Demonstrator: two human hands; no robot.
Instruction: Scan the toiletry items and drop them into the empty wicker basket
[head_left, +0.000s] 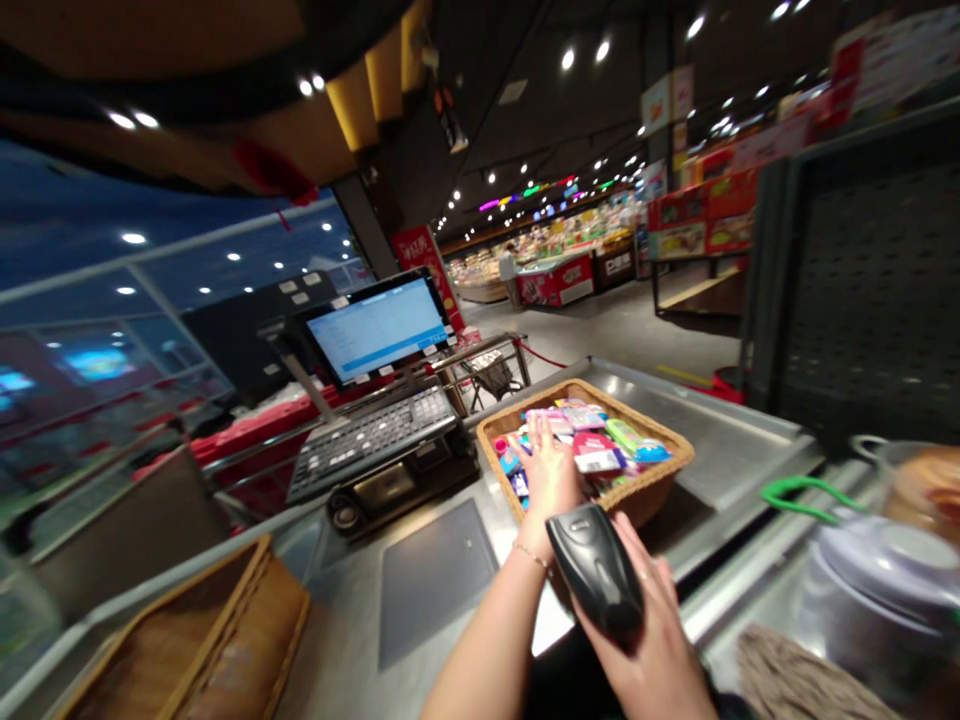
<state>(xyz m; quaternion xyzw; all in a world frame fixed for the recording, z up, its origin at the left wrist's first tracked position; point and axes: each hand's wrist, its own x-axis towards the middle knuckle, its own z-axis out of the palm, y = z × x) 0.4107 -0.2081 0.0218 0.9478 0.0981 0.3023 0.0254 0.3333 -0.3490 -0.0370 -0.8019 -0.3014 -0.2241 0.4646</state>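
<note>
Over wicker basket rim (630, 418), left grip (544, 475) spread on packets (589, 440); right grip (645, 640) clasping black scanner (596, 570).

Checkout monitor (377, 328) (lit blue), register keyboard (373, 440), steel checkout counter (720, 450)

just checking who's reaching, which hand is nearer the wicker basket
Left. The left hand is in the wicker basket, touching the packets; the right hand, holding a black barcode scanner, is outside it, below the near rim.

We are working at a supermarket checkout counter (724, 450), seeing a handheld barcode scanner (596, 570), register monitor (377, 328), keyboard (373, 440) and display counters (555, 282) stretching across the store.
</note>
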